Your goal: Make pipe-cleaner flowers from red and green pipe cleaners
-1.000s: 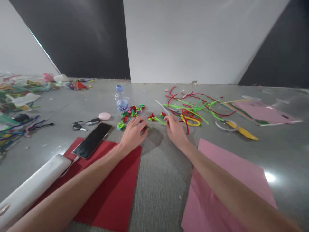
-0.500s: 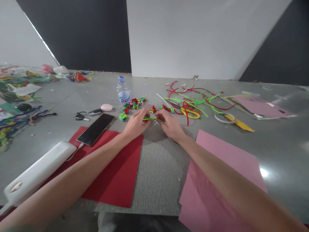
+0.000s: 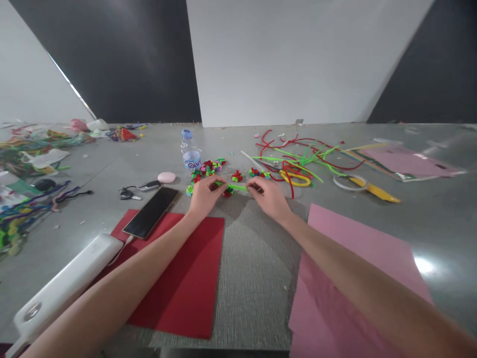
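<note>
in the head view, the left hand (image 3: 204, 196) and right hand (image 3: 269, 196) are nearly closing, pinching a thin bright-green fuzzy stem (image 3: 237, 187) that is spanning between them, near a red fuzzy flower-shaped piece (image 3: 237, 176). they are apparently positioning it; the next move is likely calling for steady grips.

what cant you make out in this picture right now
- Head view: both ends of the green pipe cleaner, hidden by the left hand and right hand.
- Head view: lower end of the white device, cut off by the bottom edge.
- Head view: the pink sheet's near end, cut off by the bottom edge.
- Head view: full wording on the bottle label, too small and blurred.
</note>
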A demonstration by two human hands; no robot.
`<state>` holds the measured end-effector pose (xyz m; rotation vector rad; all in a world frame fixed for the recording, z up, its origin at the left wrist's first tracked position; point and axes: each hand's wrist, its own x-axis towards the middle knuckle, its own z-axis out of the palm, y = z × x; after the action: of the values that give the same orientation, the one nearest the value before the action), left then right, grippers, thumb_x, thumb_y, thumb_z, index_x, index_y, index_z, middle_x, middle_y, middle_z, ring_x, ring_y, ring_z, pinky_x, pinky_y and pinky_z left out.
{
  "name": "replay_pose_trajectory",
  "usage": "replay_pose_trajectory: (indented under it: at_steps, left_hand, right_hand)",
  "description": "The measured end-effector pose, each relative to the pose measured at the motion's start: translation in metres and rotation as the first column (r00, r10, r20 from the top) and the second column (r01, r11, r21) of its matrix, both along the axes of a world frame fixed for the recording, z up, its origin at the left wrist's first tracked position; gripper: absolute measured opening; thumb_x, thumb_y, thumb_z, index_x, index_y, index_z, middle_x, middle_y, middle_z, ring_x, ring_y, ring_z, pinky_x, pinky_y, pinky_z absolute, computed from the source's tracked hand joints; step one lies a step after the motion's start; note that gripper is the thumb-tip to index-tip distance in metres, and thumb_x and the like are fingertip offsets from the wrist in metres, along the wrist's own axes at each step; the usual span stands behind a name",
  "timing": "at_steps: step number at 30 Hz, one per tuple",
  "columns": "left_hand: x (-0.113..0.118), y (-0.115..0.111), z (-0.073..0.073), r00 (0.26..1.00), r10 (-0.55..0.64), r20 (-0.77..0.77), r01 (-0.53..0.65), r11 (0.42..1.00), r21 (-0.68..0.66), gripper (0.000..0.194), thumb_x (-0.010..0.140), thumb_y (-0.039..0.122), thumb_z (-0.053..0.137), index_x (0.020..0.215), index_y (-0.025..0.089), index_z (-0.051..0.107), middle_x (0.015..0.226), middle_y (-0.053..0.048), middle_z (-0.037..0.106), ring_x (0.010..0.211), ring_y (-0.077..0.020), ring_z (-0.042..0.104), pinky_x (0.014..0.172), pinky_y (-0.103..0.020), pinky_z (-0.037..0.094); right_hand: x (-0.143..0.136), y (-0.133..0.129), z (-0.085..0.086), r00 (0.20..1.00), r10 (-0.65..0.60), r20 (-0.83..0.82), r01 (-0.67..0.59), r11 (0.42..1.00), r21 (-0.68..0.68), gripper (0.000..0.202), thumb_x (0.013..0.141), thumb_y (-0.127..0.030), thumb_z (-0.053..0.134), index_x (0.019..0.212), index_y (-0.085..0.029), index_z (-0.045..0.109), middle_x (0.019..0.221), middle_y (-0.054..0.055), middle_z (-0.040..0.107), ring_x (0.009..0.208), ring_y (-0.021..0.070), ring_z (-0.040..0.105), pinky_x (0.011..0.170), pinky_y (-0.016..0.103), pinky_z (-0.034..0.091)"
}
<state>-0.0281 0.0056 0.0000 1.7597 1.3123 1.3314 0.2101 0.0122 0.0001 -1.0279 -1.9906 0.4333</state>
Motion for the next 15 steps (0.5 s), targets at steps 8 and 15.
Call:
replay_pose_trajectory:
  at_steps: [8, 15]
  left_hand:
    - [-0.002, 0.006, -0.004, 0.999, 0.027, 0.046, -0.026, 1.000, -0.015, 0.013, 0.088, 0.030, 0.074, 0.093, 0.020, 0.080, 0.076, -0.001, 0.075, 0.066, -0.0154, 0.065, 0.062, -0.025, 0.049]
    - [-0.002, 0.005, -0.001, 0.991, 0.046, 0.123, -0.041, 0.998, -0.043, 0.009, 0.086, 0.027, 0.074, 0.090, 0.019, 0.077, 0.072, 0.000, 0.074, 0.067, -0.0165, 0.070, 0.066, -0.026, 0.053]
  right_hand:
    - [0.005, 0.008, -0.005, 0.997, -0.057, -0.059, 0.053, 0.996, -0.067, 0.014, 0.098, -0.034, 0.064, 0.091, -0.023, 0.069, 0.085, 0.005, 0.076, 0.076, 0.0217, 0.068, 0.073, 0.034, 0.049]
    - [0.005, 0.011, -0.008, 0.999, -0.029, -0.038, 0.025, 0.992, -0.121, 0.017, 0.101, -0.034, 0.059, 0.101, -0.023, 0.071, 0.084, 0.004, 0.075, 0.073, 0.0213, 0.068, 0.073, 0.033, 0.048]
